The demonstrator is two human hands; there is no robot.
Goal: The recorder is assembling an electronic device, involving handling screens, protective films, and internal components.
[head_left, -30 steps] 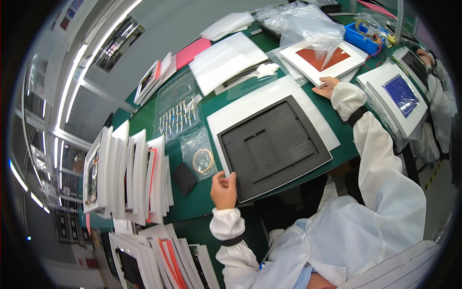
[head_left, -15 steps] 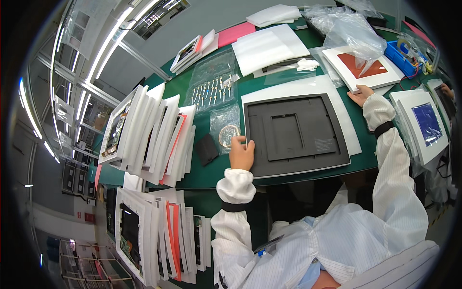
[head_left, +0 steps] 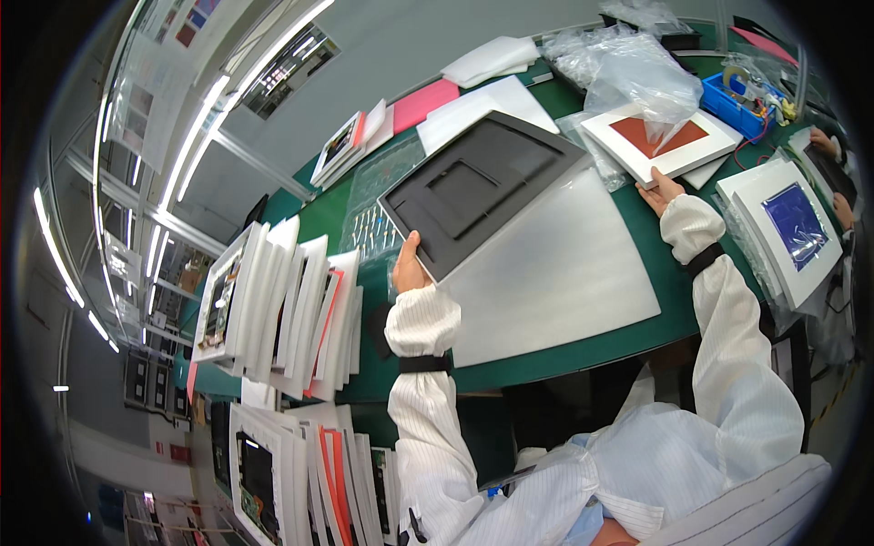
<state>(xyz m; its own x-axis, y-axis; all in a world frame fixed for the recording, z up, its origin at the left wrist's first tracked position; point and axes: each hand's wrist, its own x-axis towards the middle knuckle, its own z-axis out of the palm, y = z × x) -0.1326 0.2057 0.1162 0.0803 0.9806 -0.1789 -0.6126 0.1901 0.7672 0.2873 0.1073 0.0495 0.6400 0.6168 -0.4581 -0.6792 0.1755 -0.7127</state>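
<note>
My left hand grips the lower left corner of a flat dark grey back cover, with the thumb on its face. The cover is raised and tilted above a white foam sheet. Over at the right, my right hand is closed on the near edge of a white picture frame with a reddish-brown panel. Its thumb lies on top and its fingers are partly hidden under the edge. Clear plastic film drapes over that frame.
Upright stacks of framed panels with foam sheets stand at the left. Beyond are a clear tray of small connectors, a pink sheet and a blue bin. At right lies a white frame with a blue panel, near another person's hands.
The dark cover has been lifted off the foam sheet by my left hand and turned, moving left and away. My right hand has closed on the white frame's near edge.
</note>
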